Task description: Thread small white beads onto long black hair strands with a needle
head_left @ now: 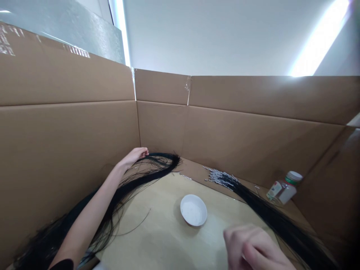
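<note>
My left hand is stretched out to the far left corner, its fingers closed on a lock of long black hair. The loose black hair bundle runs from there down the left side, partly behind my forearm. Close to the camera, my right hand is curled and smeared by motion; whatever its fingers may hold cannot be made out. Between the hands, a small white bowl with white content sits on the pale board.
Another black hair bundle lies along the right, its far end covered in small silvery beads. A clear jar with a white lid stands in the right corner. Cardboard walls enclose the pale board.
</note>
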Demonstrator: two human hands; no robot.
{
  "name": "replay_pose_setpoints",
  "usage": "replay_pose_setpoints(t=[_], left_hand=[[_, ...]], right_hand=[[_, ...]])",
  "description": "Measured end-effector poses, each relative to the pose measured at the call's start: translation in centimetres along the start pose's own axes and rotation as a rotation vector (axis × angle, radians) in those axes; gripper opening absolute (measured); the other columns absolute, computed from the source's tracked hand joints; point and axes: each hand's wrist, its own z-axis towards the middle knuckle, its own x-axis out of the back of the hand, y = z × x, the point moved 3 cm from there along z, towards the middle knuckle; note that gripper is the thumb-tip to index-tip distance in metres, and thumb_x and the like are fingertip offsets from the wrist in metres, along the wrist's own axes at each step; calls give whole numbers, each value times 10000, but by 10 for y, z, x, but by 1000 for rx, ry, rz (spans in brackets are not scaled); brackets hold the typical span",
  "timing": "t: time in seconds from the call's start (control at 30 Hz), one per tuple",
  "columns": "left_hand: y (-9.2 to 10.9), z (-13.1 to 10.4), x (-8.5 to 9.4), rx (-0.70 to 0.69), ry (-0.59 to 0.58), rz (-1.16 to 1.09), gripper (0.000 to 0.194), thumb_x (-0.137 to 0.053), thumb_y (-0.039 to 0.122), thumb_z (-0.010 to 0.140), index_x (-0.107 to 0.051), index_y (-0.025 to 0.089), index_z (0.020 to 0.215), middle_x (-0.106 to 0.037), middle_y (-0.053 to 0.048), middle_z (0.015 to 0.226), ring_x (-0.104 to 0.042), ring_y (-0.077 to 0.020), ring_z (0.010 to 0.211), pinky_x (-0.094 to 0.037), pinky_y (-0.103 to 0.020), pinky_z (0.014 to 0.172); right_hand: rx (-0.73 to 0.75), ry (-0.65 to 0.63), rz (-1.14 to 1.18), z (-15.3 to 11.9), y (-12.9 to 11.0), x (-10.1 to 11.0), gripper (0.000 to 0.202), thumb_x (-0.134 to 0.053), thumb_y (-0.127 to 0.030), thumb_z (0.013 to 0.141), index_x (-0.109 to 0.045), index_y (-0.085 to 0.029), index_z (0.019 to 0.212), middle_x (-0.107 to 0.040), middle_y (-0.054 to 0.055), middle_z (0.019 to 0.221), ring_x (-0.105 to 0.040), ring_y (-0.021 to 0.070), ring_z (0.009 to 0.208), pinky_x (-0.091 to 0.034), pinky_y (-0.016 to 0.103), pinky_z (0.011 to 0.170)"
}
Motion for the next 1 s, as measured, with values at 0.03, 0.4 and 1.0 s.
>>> replay_pose_setpoints(t=[0.03, 0.4, 1.0], left_hand=[[9, -3, 6, -26, 1, -66, 334, -629, 390, 993, -637, 148, 1223, -675, -102, 1188, -682, -236, 1000, -592, -440, 858], [105, -139, -46, -160, -199, -291, 265, -607, 426, 985, -631, 188, 870, -612, -36, 911, -580, -191, 914, -467, -324, 871], [111, -195, -78, -229, -327, -134, 486, -352, 588, 1048, -681, 274, 1218, -683, -61, 1287, -570, -267, 1262, -402, -374, 1099]], right_hand=[[27, -17, -73, 10, -4, -7, 522, -506, -588, 1014, -821, -261, 758, -569, 58, 623, -545, 216, 669, -453, 407, 768], [251, -50, 262, 132, -16, -80, 360, -506, -492, 1058, -775, -293, 1191, -523, 41, 1565, -371, 265, 1515, -270, 493, 1253], [-63, -17, -115, 72, -31, -94, 555, -432, -558, 1061, -634, -163, 728, -758, 85, 732, -760, 206, 715, -571, 309, 732]])
